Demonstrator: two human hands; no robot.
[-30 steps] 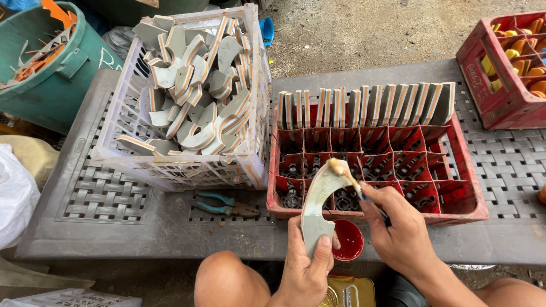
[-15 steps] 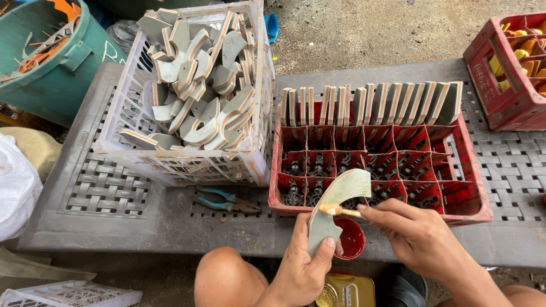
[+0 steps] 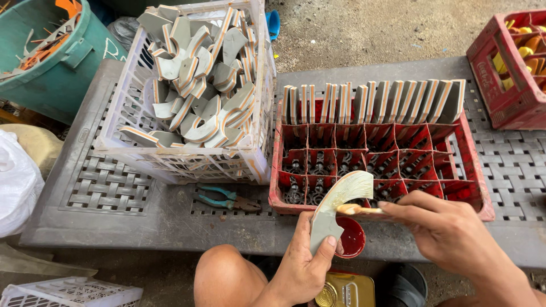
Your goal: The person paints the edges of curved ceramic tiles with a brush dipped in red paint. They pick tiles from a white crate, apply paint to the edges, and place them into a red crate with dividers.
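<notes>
A curved grey piece [image 3: 335, 210] is gripped upright by the left hand [image 3: 304, 267]. A small brush [image 3: 359, 210] is pinched in the right hand [image 3: 449, 236], its tip touching the piece, above a red cup [image 3: 351, 237] by the red crate [image 3: 475, 170].

The grey perforated plastic worktop [image 3: 114, 227] lies open along its near edge to the left of both hands, broken only by the teal-handled pliers [image 3: 224, 199] lying flat just in front of the white lattice plastic basket [image 3: 170, 162], whose tall walls block the left rear. To the right, the red compartmented plastic crate [image 3: 466, 165] fills the middle, its back row walled by upright grey-and-orange pieces [image 3: 375, 102]. Between that crate and the second red crate [image 3: 500, 68] at the far right runs a bare strip of worktop.
</notes>
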